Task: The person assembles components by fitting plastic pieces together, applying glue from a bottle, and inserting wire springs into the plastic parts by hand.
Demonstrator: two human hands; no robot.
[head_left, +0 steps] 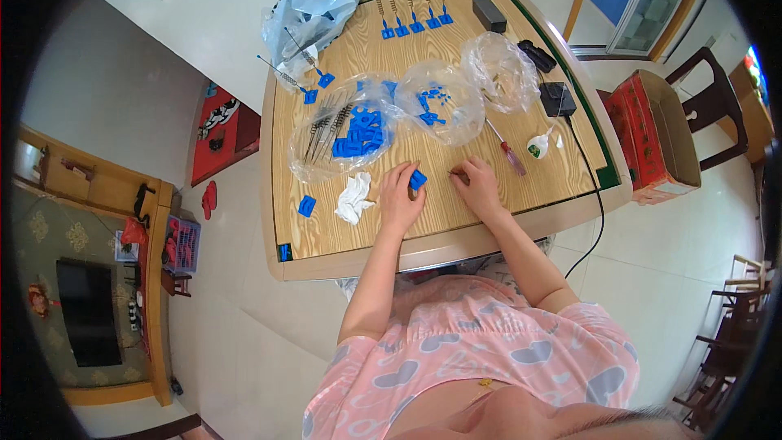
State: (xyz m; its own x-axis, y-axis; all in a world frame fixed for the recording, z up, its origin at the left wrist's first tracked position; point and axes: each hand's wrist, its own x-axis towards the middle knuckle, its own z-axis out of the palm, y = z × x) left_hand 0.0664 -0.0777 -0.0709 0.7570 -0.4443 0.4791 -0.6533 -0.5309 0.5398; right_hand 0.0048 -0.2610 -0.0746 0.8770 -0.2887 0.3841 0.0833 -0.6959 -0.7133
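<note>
My left hand (401, 198) rests on the wooden table with a small blue plastic part (417, 179) between thumb and fingers. To its right, my right hand (477, 186) is closed in a pinch at the tabletop; a tiny dark thing shows at its fingertips, too small to name. A screwdriver (511, 156) with a reddish clear handle lies just beyond the right hand. Left of my left hand are a crumpled white tissue (353, 198) and another blue part (306, 206). An open clear bag (300, 155) farther off holds springs, thin rods and several blue parts.
Beyond my hands, a clear bag (463, 118) holds small blue pieces, beside another clear bag (498, 73). Several blue-based spring rods (416, 26) stand at the far edge. A black adapter (557, 99) trails its cable over the right edge (602, 220). A red box (643, 138) stands beyond.
</note>
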